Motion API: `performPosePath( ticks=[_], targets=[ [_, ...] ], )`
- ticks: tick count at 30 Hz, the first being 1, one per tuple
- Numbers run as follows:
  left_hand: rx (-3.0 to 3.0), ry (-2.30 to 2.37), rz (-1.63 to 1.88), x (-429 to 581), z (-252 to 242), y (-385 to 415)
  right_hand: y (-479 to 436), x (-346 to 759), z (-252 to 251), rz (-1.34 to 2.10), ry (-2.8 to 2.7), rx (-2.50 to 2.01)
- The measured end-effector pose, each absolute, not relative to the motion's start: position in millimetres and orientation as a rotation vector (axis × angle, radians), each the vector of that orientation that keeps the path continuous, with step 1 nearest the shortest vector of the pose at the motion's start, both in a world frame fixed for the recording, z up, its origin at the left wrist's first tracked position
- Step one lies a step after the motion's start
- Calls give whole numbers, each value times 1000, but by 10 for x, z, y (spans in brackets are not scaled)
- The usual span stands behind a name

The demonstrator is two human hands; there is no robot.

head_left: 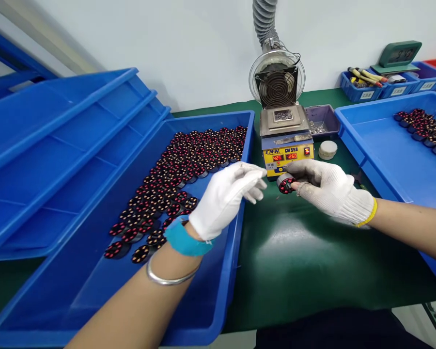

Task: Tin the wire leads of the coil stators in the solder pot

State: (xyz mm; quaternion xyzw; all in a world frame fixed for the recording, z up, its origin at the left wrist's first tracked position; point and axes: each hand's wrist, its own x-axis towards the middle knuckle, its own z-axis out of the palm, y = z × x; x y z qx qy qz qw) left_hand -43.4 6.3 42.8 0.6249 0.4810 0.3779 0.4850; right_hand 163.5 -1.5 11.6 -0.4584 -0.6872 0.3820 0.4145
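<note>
My right hand [327,189], in a white knitted glove with a yellow cuff, grips a small round motor [286,183] between thumb and fingers. The motor has a grey rim and a black and red face turned toward me. My left hand [227,198], in a white glove with a blue wristband, is just left of the motor and apart from it. Its fingers are stretched out, slightly bent, with nothing visible in them. Close behind the motor stands a yellow and blue solder pot [288,154] with red lit digits and a metal top.
A blue tray [230,286] on the left holds many similar motors [189,160]; stacked blue trays [58,121] lean beside it. Another blue tray [388,165] with motors is at right. Behind are a fume duct [265,19], a small bin [325,118], a white round pad [327,149] and a clock [399,53].
</note>
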Motion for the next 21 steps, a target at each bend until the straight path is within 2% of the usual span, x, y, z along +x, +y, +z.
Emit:
performPosePath(
  ticks=[4,8,12,16,21],
  targets=[
    [1468,1099,885,-342,288,40,-36,1659,115,821,-1875,-1145],
    [1520,1106,831,-318,358,-60,-28,1666,110,735,-1901,-1204],
    [1495,1114,760,-361,466,-87,4,1656,142,830,-1784,-1246],
    [1547,1210,924,-341,385,-28,18,1637,208,987,-1662,-1305],
    [1651,1349,809,-180,257,-61,22,1610,243,1053,-1579,-1326]
  ],
)
